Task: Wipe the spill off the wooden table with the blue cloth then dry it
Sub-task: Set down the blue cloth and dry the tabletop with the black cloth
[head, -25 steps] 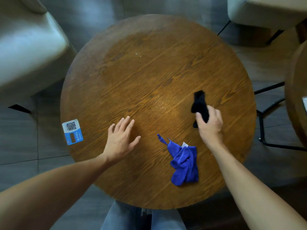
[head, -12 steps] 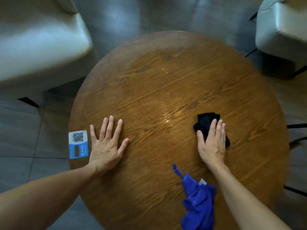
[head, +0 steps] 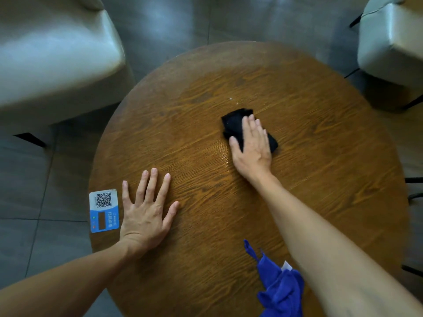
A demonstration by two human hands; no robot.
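A round wooden table [head: 320,179] fills the view. My right hand [head: 253,147] lies flat on a black cloth [head: 233,122] near the table's middle, pressing it to the wood. A faint wet sheen [head: 225,160] shows just left of that hand's wrist. The blue cloth [head: 280,287] lies crumpled at the near edge, partly under my right forearm, with no hand on it. My left hand [head: 146,211] rests flat on the table at the left, fingers spread, holding nothing.
A blue and white QR-code sticker [head: 104,210] sits on the table's left edge beside my left hand. Pale upholstered chairs stand at the far left [head: 52,53] and far right [head: 391,42]. Dark metal legs [head: 414,195] show at the right edge. The floor is grey tile.
My right hand has pushed the black cloth further away across the table, towards its middle. My left hand has stayed flat at the left. The view has shifted, so the blue cloth sits lower.
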